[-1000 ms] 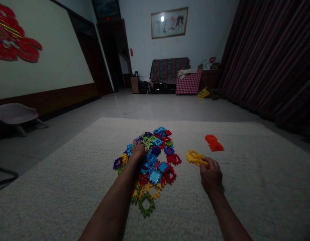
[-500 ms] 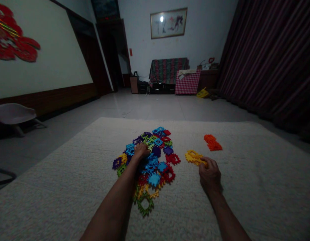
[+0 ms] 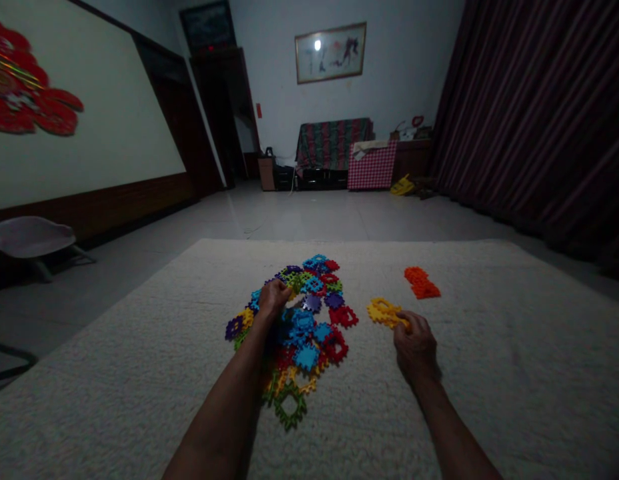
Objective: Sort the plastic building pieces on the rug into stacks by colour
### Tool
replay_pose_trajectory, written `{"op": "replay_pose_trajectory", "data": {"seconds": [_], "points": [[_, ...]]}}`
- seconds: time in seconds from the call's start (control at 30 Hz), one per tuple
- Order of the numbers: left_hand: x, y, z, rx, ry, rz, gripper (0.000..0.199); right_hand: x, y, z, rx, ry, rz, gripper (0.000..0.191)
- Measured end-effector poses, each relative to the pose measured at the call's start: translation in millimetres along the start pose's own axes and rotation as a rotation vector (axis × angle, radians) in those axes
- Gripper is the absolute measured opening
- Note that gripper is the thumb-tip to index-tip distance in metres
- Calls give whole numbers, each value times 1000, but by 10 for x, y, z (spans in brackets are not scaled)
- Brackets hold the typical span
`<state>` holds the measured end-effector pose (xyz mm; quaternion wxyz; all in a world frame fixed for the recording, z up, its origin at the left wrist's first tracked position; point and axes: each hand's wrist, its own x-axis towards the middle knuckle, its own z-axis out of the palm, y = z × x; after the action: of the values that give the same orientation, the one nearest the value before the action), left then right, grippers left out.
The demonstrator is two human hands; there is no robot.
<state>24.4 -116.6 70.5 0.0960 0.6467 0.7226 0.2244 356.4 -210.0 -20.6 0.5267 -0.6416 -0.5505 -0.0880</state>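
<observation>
Colourful plastic interlocking pieces with toothed edges lie in a heap [image 3: 306, 357] on the pale mat, in blue, red, green, purple and yellow. My left hand [image 3: 273, 297] is over the heap's far left side, fingers pinched on a yellow piece [image 3: 291, 293] that shows only in part at the fingertips. To the right of the heap, my right hand [image 3: 415, 341] grips the near end of a small group of yellow pieces [image 3: 382, 312] resting on the mat. Beyond that hand lies a group of orange pieces [image 3: 421, 283], apart from the yellow ones.
The textured mat [image 3: 514, 373] spreads under everything. A low chair [image 3: 34, 239] stands on the tiled floor at left. Along the far wall are a cloth-covered cabinet [image 3: 334, 143] and a checked cloth [image 3: 372, 167]. A dark curtain [image 3: 529, 120] hangs at right.
My left hand has shifted slightly left and lifted, and a yellow piece now shows at its fingertips. My right hand stays on the yellow pieces. The view has tilted a little.
</observation>
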Motion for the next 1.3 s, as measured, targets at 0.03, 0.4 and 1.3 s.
{"op": "replay_pose_trajectory", "data": {"seconds": [0.03,0.4,1.3], "points": [[-20,16,-9,-7,47,-5,18,-6,-5,1,0,0,-7,25],[-112,174,65,-248,208,32,13,-70,-149,34,60,-58,-102,24],[-786,895,889,-778,-190,162,20,-13,-275,6,-245,-195,-38,43]]}}
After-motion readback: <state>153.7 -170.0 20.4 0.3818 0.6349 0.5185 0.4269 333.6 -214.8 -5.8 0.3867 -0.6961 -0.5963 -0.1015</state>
